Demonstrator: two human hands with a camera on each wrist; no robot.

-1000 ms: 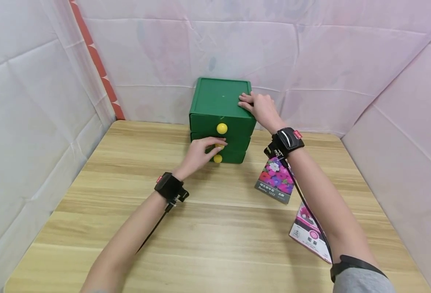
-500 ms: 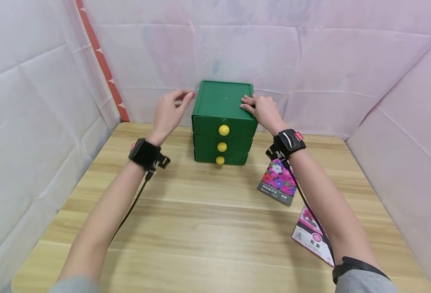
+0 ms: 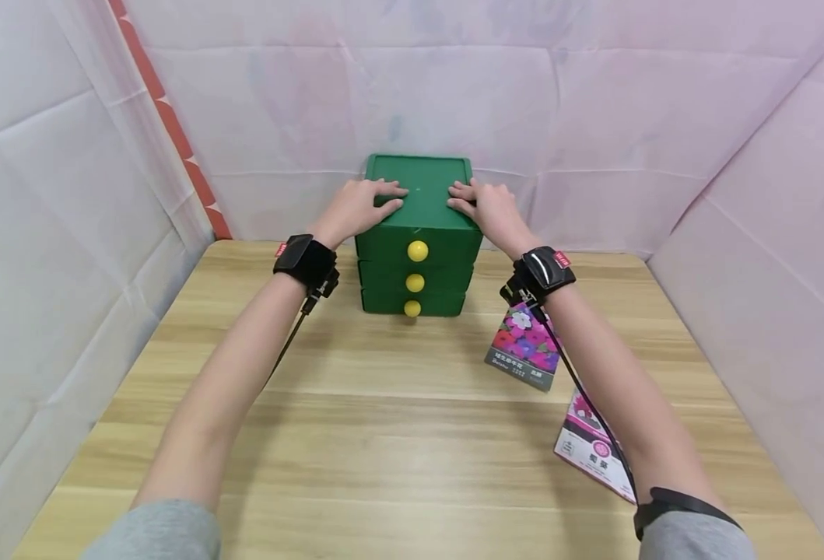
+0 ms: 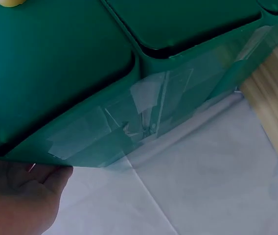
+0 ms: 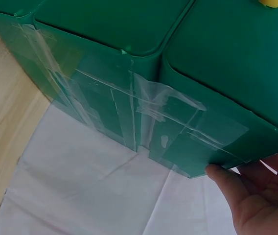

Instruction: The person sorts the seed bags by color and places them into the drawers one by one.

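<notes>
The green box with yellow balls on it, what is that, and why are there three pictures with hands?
It is a small green chest of drawers with three drawers, each with a yellow knob. It stands on a wooden table against a white cloth wall. A person wears three cameras. The big picture comes from one on the head, looking down at both arms. The other two come from black bands on the wrists, so they see the chest's taped sides very close. The left hand and the right hand both rest flat on top of the chest, holding nothing. Two flower seed packets lie on the table by the right arm.
</notes>
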